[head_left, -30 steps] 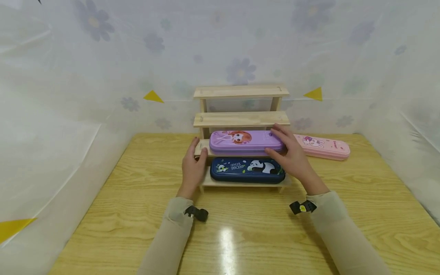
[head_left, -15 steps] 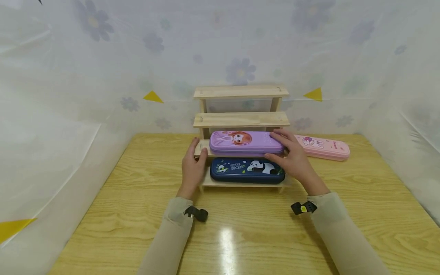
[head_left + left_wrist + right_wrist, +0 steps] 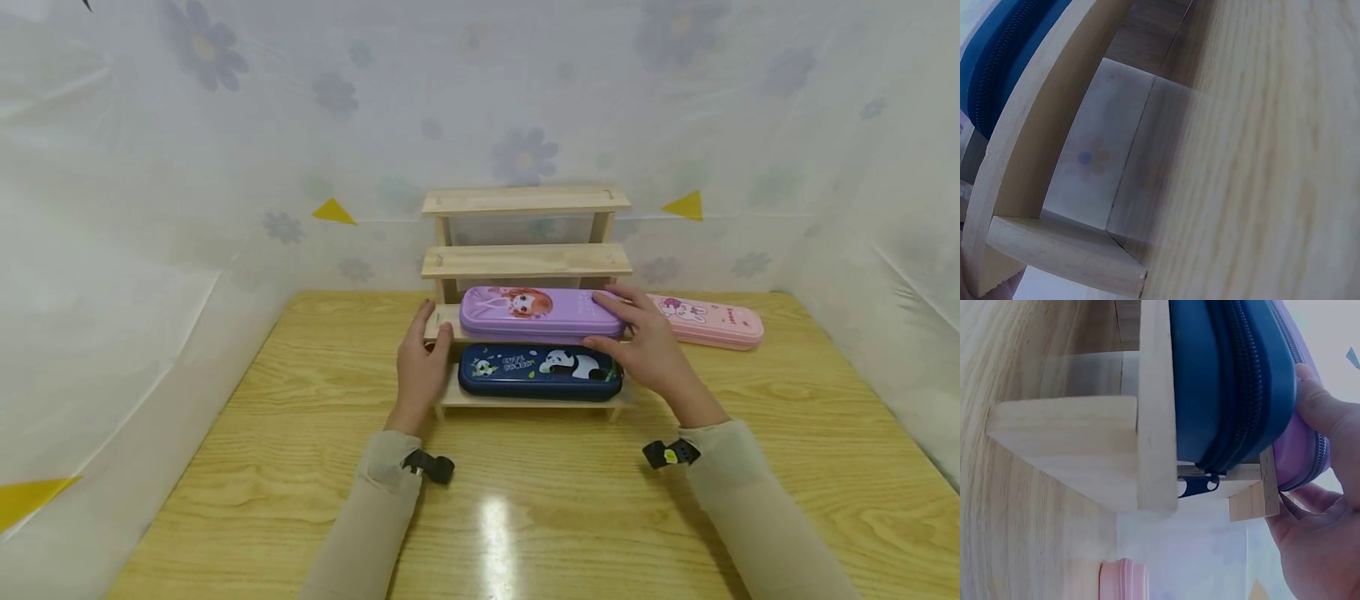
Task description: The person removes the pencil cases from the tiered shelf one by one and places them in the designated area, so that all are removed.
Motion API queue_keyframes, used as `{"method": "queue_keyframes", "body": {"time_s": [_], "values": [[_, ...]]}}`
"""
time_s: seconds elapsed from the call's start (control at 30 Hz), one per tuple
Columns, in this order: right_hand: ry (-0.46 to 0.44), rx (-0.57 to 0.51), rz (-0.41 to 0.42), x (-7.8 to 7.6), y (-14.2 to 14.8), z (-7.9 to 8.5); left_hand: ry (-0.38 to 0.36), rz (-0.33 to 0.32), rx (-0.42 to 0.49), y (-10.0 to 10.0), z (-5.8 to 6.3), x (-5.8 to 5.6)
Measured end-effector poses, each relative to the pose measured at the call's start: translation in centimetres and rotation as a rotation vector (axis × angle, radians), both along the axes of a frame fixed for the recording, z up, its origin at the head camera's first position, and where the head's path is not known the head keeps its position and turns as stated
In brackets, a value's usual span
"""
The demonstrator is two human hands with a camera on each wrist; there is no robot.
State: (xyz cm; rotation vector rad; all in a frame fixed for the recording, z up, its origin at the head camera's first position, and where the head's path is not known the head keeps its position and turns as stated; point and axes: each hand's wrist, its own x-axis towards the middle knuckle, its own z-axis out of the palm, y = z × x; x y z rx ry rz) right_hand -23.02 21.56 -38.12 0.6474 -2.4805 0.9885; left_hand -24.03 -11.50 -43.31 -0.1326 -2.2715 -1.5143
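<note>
A purple zip pencil case [image 3: 517, 312] with a red-haired girl on its lid lies on the second shelf from the bottom of a wooden stepped rack [image 3: 527, 260]. My right hand [image 3: 641, 337] grips its right end, thumb at the front and fingers over the lid. Below it, a dark blue panda pencil case [image 3: 538, 372] occupies the lowest shelf. Its zip [image 3: 1249, 381] and dangling pull [image 3: 1199, 485] show in the right wrist view. My left hand [image 3: 422, 367] rests at the rack's left side, fingers mostly straight; its contact with the wood is partly hidden.
A pink rabbit pencil case [image 3: 705, 322] lies on the wood-grain table [image 3: 315, 467], just right of the rack. Pale flowered sheeting [image 3: 420, 92] surrounds the table at the back and sides. The rack has two higher shelves with bare boards.
The purple pencil case has shifted slightly to the right and toward me, with my right hand gripping it. My left hand and the rack have stayed put.
</note>
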Motion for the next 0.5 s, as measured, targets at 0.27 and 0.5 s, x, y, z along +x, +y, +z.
{"method": "queue_keyframes", "body": {"time_s": [0.27, 0.5], "values": [[0.002, 0.026, -0.020, 0.2, 0.7, 0.0, -0.009, 0.004, -0.004, 0.1, 0.2, 0.1], [0.001, -0.010, -0.001, 0.8, 1.2, 0.3, -0.017, 0.011, -0.010, 0.0, 0.1, 0.2]]}}
